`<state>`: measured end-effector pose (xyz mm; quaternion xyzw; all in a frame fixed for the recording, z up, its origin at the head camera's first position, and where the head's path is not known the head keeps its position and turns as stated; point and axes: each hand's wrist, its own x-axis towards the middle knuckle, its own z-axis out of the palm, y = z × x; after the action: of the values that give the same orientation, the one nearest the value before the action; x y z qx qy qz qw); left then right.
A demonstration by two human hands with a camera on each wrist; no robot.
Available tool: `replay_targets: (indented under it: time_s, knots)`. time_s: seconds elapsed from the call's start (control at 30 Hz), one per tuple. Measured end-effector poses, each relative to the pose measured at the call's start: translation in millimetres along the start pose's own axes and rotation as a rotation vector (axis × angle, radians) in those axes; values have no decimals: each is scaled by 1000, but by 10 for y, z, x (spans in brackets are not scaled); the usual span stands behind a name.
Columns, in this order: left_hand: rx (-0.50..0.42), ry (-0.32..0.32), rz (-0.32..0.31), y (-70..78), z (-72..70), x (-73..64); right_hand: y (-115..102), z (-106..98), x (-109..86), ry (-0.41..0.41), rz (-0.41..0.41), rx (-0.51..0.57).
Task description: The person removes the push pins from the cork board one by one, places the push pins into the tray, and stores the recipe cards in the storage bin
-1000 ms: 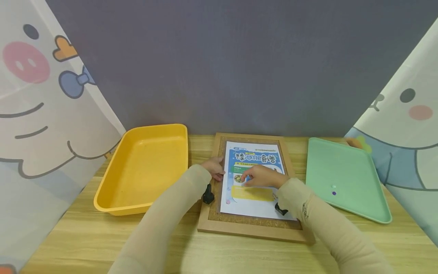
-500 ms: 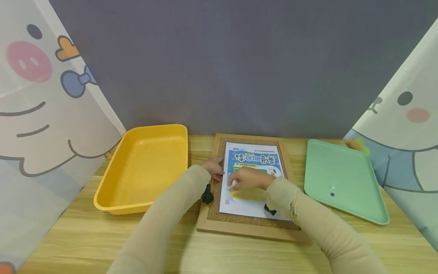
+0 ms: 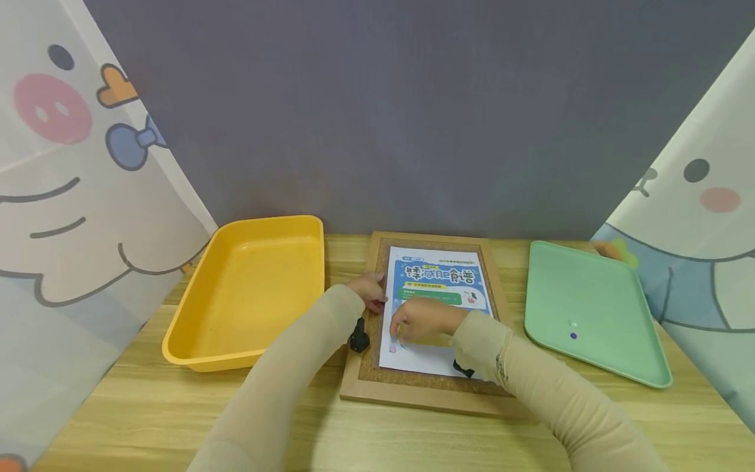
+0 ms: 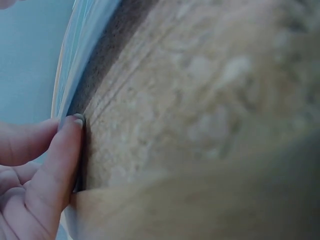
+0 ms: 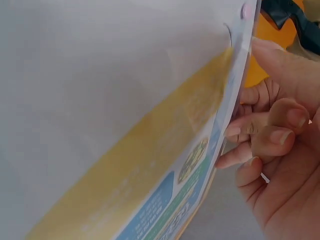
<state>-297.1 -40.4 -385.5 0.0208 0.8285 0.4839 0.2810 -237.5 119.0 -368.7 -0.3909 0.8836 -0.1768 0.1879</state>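
A printed poster (image 3: 439, 265), blue and white with Chinese lettering, lies on a wood-framed cork board (image 3: 407, 387). My left hand (image 3: 367, 290) rests at the poster's left edge; in the left wrist view, thumb and finger meet right at the edge beside the cork (image 4: 165, 95). My right hand (image 3: 426, 318) is over the poster's lower left, thumb and index finger together and pointing down. In the right wrist view the thumb (image 5: 272, 57) touches the poster's edge and several other fingers curl. Whether anything small is between the right fingertips I cannot tell.
A yellow tray (image 3: 259, 220) stands to the left. On the right a green tray (image 3: 580, 282) bears a small white dot-like piece (image 3: 573, 324) and a purple one (image 3: 573, 335). The wooden table (image 3: 318, 419) meets a grey wall (image 3: 377, 118) behind.
My right hand has moved left and then down, from the poster's middle to its lower left edge. The left hand has kept its place, and so has the board.
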Motion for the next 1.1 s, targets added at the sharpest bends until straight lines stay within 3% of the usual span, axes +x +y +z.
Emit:
replay_targets:
  time_s: [1.1]
  knots:
    - [26, 0, 15, 28, 18, -89, -146, 120, 62, -87, 41, -53]
